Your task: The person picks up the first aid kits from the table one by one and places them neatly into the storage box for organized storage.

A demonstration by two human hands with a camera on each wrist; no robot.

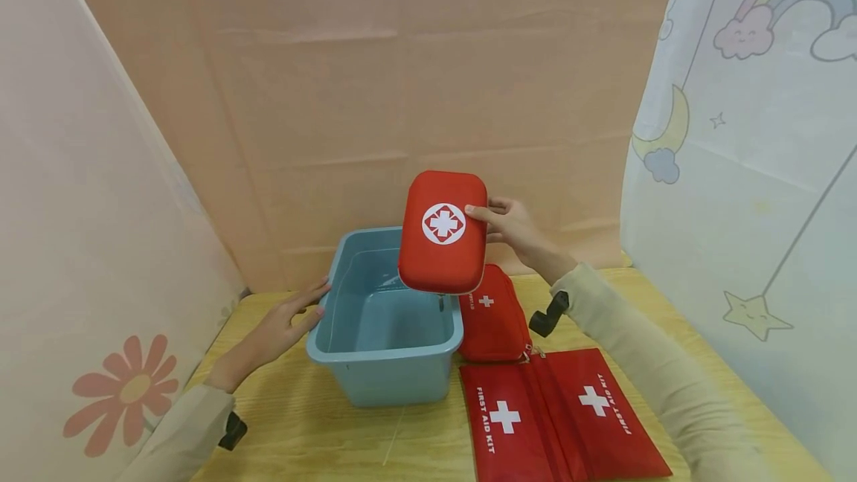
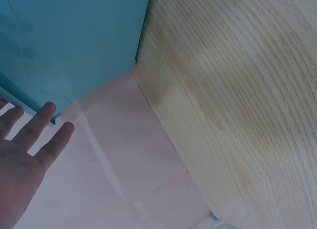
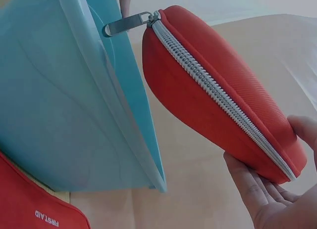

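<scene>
Head view: a person in pale sleeves works at a light wood worktop (image 1: 308, 422) w/ peach cloth behind. The right hand (image 1: 514, 227) holds a hard red first-aid case (image 1: 443, 233) in the air, thumb on the front face near the white cross emblem, fingers behind its right edge. The case stands on end, long axis roughly vertical, tilted a little; its lower end hangs just above the back right part of an open blue plastic bin (image 1: 384, 363). So the case is directly left of the right hand and above the bin, w/ the right hand by far the nearer one.

The left hand (image 1: 284, 326) is flat, fingers straight and slightly spread, fingertips touching the bin's left rim; it holds nothing.

Right of the bin lies a soft red pouch (image 1: 494, 322); in front of that, two flat red kits marked FIRST AID KIT (image 1: 559, 415) lie side by side on the worktop.

Right wrist view adds what the head view hides: the case's grey zip running along its edge, the metal zip pull (image 3: 126, 23) by the bin wall, and the curled fingers (image 3: 252, 187) cradling the case from beneath. Left wrist view shows only the straight fingers (image 2: 37, 125) beside the bin's outer wall, plus wood grain; whether they touch isn't clear there.
</scene>
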